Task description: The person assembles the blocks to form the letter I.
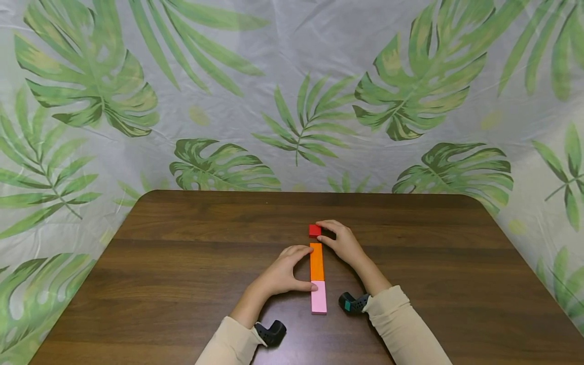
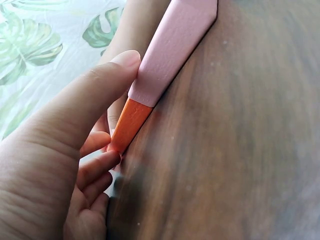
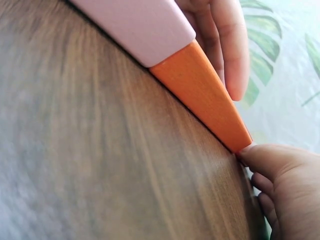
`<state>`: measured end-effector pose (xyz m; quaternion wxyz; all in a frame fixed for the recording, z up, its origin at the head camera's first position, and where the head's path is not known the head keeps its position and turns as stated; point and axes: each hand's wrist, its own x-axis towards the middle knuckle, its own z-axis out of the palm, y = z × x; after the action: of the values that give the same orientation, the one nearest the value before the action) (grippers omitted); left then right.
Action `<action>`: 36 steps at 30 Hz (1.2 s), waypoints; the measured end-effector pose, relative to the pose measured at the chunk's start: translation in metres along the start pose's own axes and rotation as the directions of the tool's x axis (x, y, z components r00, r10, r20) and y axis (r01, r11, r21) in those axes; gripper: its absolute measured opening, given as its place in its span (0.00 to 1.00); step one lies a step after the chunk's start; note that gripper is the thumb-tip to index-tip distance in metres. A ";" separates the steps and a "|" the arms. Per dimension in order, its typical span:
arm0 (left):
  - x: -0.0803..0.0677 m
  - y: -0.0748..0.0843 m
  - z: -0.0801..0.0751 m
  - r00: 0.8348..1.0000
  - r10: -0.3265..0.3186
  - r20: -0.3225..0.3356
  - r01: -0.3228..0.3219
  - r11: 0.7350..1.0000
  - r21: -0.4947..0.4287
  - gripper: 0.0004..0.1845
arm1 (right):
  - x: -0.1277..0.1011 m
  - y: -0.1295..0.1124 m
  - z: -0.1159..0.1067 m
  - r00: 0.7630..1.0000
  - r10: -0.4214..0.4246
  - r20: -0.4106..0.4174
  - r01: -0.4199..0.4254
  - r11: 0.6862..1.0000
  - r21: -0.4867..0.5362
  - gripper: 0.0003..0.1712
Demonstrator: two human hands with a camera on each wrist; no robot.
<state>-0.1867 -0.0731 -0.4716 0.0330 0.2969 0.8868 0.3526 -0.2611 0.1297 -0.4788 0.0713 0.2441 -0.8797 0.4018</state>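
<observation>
A pink block (image 1: 319, 299) and an orange block (image 1: 317, 261) lie end to end on the table, the pink one nearer me. Just beyond the orange block, across a small gap, sits a short red block (image 1: 315, 230). My right hand (image 1: 343, 244) pinches the red block's right end between thumb and index finger. My left hand (image 1: 285, 271) is spread along the left side of the row, its thumb (image 2: 129, 60) touching the pink block and its fingertips at the far part of the orange one. In the right wrist view the red block is hidden.
The dark wooden table (image 1: 205, 228) has rounded far corners. Behind it hangs a pale cloth (image 1: 319, 45) printed with green leaves. Black wrist devices (image 1: 271, 333) sit at both cuffs, close to the tabletop.
</observation>
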 end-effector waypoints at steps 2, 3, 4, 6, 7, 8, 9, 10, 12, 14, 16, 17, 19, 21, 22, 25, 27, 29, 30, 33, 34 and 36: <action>0.000 0.000 0.000 1.000 0.001 -0.001 -0.001 1.000 0.002 0.45 | 0.000 0.000 0.000 1.000 -0.001 0.001 0.001 1.000 -0.004 0.23; 0.000 0.000 0.000 1.000 0.002 -0.002 -0.002 1.000 0.003 0.45 | 0.000 0.000 0.000 1.000 0.004 0.001 -0.004 1.000 -0.004 0.23; 0.001 0.000 0.000 1.000 0.001 -0.001 -0.001 1.000 0.004 0.45 | 0.000 0.000 0.000 1.000 0.008 0.002 -0.008 1.000 -0.004 0.24; 0.001 0.000 0.000 1.000 -0.001 0.001 0.001 1.000 0.002 0.45 | 0.000 0.001 0.000 1.000 0.013 0.005 -0.013 1.000 -0.004 0.24; 0.002 0.000 0.000 1.000 -0.006 0.004 0.006 1.000 0.001 0.45 | 0.001 0.001 0.000 1.000 0.015 0.006 -0.015 1.000 -0.001 0.24; 0.002 0.000 0.000 1.000 -0.008 0.006 0.008 1.000 0.001 0.45 | 0.001 0.001 0.000 1.000 0.014 0.007 -0.014 1.000 -0.001 0.24; 0.002 0.000 0.000 1.000 -0.009 0.007 0.009 1.000 0.000 0.45 | 0.001 0.001 -0.001 1.000 0.014 0.007 -0.014 1.000 0.002 0.24; 0.002 0.000 0.000 1.000 -0.011 0.009 0.011 1.000 0.000 0.45 | 0.000 0.001 -0.001 1.000 0.012 0.007 -0.012 1.000 0.004 0.24; 0.002 0.000 0.000 1.000 -0.011 0.009 0.011 1.000 -0.001 0.45 | 0.000 0.002 -0.001 1.000 0.007 0.006 -0.007 1.000 0.013 0.24; 0.002 0.000 0.000 1.000 -0.008 0.008 0.008 1.000 -0.001 0.45 | 0.000 0.002 -0.002 1.000 0.013 0.002 -0.013 0.999 0.030 0.24; 0.003 0.000 0.000 1.000 -0.005 0.007 0.005 1.000 -0.004 0.45 | -0.001 0.002 -0.002 1.000 0.025 -0.007 -0.025 0.998 0.055 0.24; 0.003 0.000 0.000 1.000 -0.005 0.006 0.005 1.000 -0.006 0.45 | -0.001 0.002 -0.002 0.999 0.030 -0.013 -0.029 0.997 0.068 0.23; 0.004 -0.001 0.000 1.000 -0.004 0.002 0.004 1.000 -0.008 0.45 | 0.000 0.002 -0.003 0.999 0.036 -0.027 -0.033 0.995 0.094 0.23; 0.004 -0.001 0.000 1.000 -0.006 -0.002 0.006 1.000 -0.015 0.44 | 0.000 0.002 -0.004 0.999 0.034 -0.040 -0.029 0.993 0.111 0.22; 0.004 -0.002 0.000 1.000 -0.006 -0.006 0.006 1.000 -0.018 0.44 | 0.000 0.001 -0.005 0.998 0.033 -0.045 -0.027 0.993 0.118 0.22; 0.004 -0.002 0.000 1.000 -0.002 -0.020 0.001 1.000 -0.028 0.42 | 0.000 -0.002 -0.007 0.997 0.030 -0.066 -0.021 0.991 0.133 0.23; 0.003 -0.002 0.000 1.000 -0.007 -0.024 0.006 1.000 -0.029 0.41 | -0.001 -0.006 -0.009 0.996 0.028 -0.085 -0.015 0.988 0.151 0.23; 0.003 -0.002 0.000 0.999 -0.018 -0.029 0.017 0.999 -0.039 0.40 | -0.001 -0.010 -0.010 0.994 0.016 -0.107 0.003 0.985 0.171 0.24; 0.003 -0.002 0.000 0.999 -0.026 -0.032 0.024 0.999 -0.045 0.40 | -0.002 -0.012 -0.011 0.993 0.009 -0.118 0.012 0.984 0.176 0.24; 0.003 -0.002 -0.001 0.998 -0.048 -0.050 0.045 0.997 -0.065 0.39 | -0.006 -0.021 -0.014 0.989 -0.022 -0.144 0.048 0.983 0.180 0.25; 0.003 -0.001 -0.002 0.997 -0.052 -0.061 0.048 0.997 -0.066 0.39 | -0.007 -0.023 -0.016 0.988 -0.033 -0.152 0.059 0.983 0.174 0.25; 0.002 0.000 -0.005 0.995 -0.056 -0.085 0.051 0.997 -0.066 0.39 | -0.011 -0.030 -0.019 0.984 -0.043 -0.172 0.070 0.986 0.152 0.26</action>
<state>-0.1899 -0.0749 -0.4673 0.0133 0.2564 0.8833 0.3922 -0.2387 0.1308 -0.4495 0.1372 0.2389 -0.8287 0.4871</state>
